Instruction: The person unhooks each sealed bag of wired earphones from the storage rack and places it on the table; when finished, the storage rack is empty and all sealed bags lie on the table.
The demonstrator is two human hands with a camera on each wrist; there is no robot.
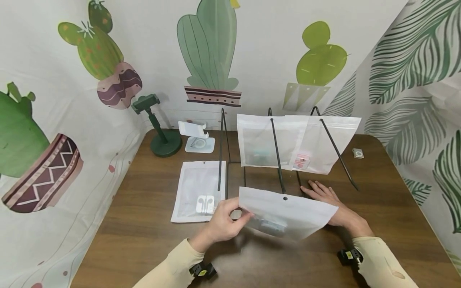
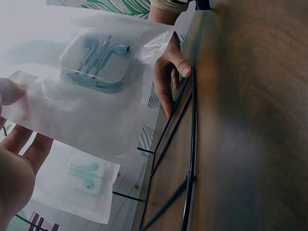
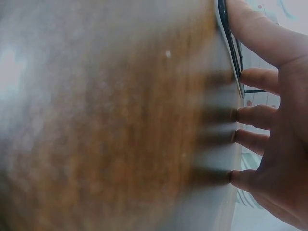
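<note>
My left hand (image 1: 225, 221) pinches the left edge of a frosted plastic pouch (image 1: 288, 210) with a hanging hole at its top. Inside this pouch, in the left wrist view, are earphones in a clear case (image 2: 96, 62). The pouch is held tilted in front of a black wire display rack (image 1: 276, 154). To its right, my right hand (image 1: 329, 202) has its fingers spread, fingertips down on the table. Its thumb and index finger are right at the rack's base (image 3: 235, 53). Part of the right hand is hidden behind the pouch in the head view.
Two pouches hang on the rack, a left one (image 1: 253, 140) and a right one (image 1: 331, 140). Another pouch with earphones (image 1: 194, 182) lies flat at the left. Behind it stand a green phone holder (image 1: 165, 142) and a white stand (image 1: 199, 144). A small silver player (image 1: 358, 153) lies back right.
</note>
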